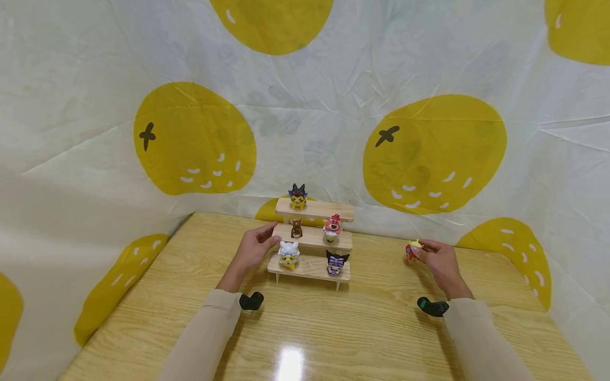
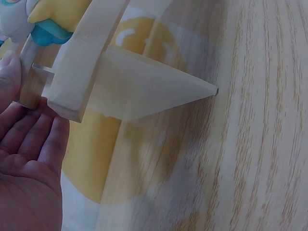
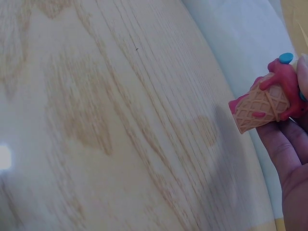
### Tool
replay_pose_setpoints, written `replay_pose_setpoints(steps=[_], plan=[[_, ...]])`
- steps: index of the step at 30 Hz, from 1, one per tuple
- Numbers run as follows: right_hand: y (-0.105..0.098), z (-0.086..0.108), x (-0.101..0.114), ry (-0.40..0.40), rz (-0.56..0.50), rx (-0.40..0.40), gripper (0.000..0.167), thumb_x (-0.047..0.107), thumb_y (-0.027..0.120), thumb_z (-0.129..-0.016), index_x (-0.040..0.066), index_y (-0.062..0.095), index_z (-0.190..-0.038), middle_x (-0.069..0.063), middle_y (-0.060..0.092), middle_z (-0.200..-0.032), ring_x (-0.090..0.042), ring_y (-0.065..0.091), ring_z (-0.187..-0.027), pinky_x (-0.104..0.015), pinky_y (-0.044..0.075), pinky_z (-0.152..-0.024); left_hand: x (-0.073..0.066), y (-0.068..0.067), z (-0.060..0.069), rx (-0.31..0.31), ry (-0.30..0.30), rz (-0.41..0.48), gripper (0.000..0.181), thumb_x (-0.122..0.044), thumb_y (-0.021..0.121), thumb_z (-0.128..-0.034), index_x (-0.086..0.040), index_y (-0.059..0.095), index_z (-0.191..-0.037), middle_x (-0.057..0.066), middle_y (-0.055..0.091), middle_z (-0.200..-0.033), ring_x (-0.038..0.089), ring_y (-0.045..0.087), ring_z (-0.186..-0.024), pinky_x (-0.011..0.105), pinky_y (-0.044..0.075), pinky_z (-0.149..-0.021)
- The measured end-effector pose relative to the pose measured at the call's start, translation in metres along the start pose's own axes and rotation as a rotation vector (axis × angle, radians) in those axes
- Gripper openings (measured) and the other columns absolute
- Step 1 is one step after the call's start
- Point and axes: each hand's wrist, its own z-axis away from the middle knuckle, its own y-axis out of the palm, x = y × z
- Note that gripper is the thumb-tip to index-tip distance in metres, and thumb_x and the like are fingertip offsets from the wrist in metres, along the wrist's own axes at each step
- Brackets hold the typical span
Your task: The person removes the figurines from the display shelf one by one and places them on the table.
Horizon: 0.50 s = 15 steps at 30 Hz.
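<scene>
A three-tier wooden display stand [image 1: 312, 208] rests on the table. My left hand [image 1: 252, 250] pinches the left end of its middle tier, thumb and fingers [image 2: 53, 139] on either side of the board. Out to the right, my right hand [image 1: 442, 264] holds a small figurine [image 1: 411, 252] just over the table; its waffle-cone base [image 3: 264, 101] with red drips shows in the right wrist view. On the stand are a black-hooded yellow figurine [image 1: 298, 200], a brown mouse [image 1: 296, 228], a pink bear [image 1: 332, 226], a white-hatted yellow figurine [image 1: 288, 259] and a black-eared purple figurine [image 1: 335, 264].
The wood-grain table [image 1: 371, 328] runs back to a white cloth [image 1: 310, 121] printed with yellow fruit, which hangs behind and at both sides. Black wrist devices sit at the left cuff [image 1: 224, 301] and right cuff [image 1: 469, 312].
</scene>
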Motion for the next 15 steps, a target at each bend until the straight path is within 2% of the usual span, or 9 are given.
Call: replay_pose_setpoints(steps=[7, 15], plan=[[0.0014, 0.0014, 0.0023, -0.002, -0.018, -0.009, 0.055, 0.013, 0.067, -0.103, -0.017, 0.05, -0.145, 0.014, 0.07, -0.099, 0.013, 0.062, -0.084, -0.009, 0.057, -0.076, -0.0013, -0.0001, 0.0008, -0.001, 0.008, -0.013, 0.054, -0.017, 0.065, -0.1043, 0.001, 0.05, -0.153, 0.022, 0.055, -0.154, 0.037, 0.055, -0.142, 0.05, 0.05, -0.114], [0.0013, -0.0005, -0.0007, 0.018, -0.026, -0.012, 0.055, 0.013, 0.067, -0.103, -0.017, 0.049, -0.146, 0.014, 0.07, -0.1, 0.012, 0.062, -0.085, -0.009, 0.058, -0.076, -0.0016, 0.0006, 0.0003, -0.009, -0.001, -0.009, 0.053, -0.016, 0.065, -0.1042, 0.0, 0.051, -0.153, 0.022, 0.057, -0.152, 0.036, 0.057, -0.141, 0.05, 0.05, -0.114]])
